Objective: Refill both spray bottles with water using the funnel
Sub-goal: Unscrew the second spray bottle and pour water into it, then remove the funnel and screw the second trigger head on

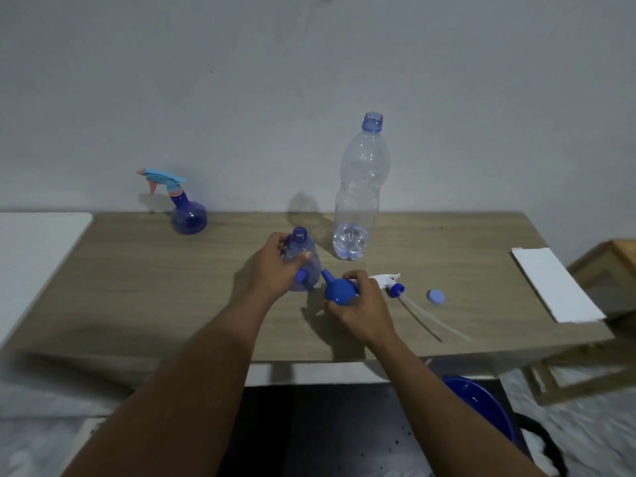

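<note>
As L hand (pixel 273 270) grips bottle (pixel 300 242), R hand (pixel 363 304) holds funnel (pixel 337 292) mid-table (pixel 155 287).

One view, worn on head. Faces forward and down across wooden table (pixel 137 287) to grey wall (pixel 241 80) behind. Wide-angle, with bowed table edges. Close in: forearms entering from bottom edge, left hand (pixel 275 266) and right hand (pixel 361 304) near frame centre, over table's near half.
</note>
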Motion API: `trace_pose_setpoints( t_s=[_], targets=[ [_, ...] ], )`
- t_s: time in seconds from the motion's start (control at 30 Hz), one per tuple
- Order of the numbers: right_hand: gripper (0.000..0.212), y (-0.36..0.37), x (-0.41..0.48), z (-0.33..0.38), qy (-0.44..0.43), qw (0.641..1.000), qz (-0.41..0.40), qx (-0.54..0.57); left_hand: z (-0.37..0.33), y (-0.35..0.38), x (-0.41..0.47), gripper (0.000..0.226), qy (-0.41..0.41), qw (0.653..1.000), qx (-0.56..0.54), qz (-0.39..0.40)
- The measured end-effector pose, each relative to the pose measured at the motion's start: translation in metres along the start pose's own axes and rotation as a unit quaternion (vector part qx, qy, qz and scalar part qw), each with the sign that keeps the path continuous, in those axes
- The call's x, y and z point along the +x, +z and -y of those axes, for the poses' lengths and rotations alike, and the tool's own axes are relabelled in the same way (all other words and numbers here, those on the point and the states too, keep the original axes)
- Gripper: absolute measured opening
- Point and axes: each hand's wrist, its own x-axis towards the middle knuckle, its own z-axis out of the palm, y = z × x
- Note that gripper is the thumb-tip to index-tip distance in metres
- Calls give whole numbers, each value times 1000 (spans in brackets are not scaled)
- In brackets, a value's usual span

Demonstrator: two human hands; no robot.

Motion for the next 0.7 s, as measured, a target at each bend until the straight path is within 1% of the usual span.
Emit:
trace_pose_setpoints(
  t_s=[0.1,0.2,0.33,0.5,0.53,0.6,0.67,0.7],
  targets=[
    [70,14,-10,-17,-7,998,22,-53,5,-1,2,40,5,1000,3,1],
    [70,23,-16,-26,-26,997,6,-79,8,-1,3,41,8,1000,15,3],
    [75,25,-16,-33,-56,988,26,-141,10,-1,2,41,11,1000,16,2],
    [91,18,-16,-34,-43,985,68,-155,9,-1,1,44,6,1000,24,13],
    [91,15,-17,-31,-46,984,76,-154,9,-1,0,45,5,1000,23,12],
    [77,3,-17,-26,-70,983,67,-158,9,0,-1,45,3,1000,16,10],
    [62,-15,-11,-21,-93,985,21,-147,10,0,-1,45,2,1000,12,10],
    [58,-25,-4,-19,-95,985,-1,-145,11,0,0,45,1,1000,14,10]
  ],
)
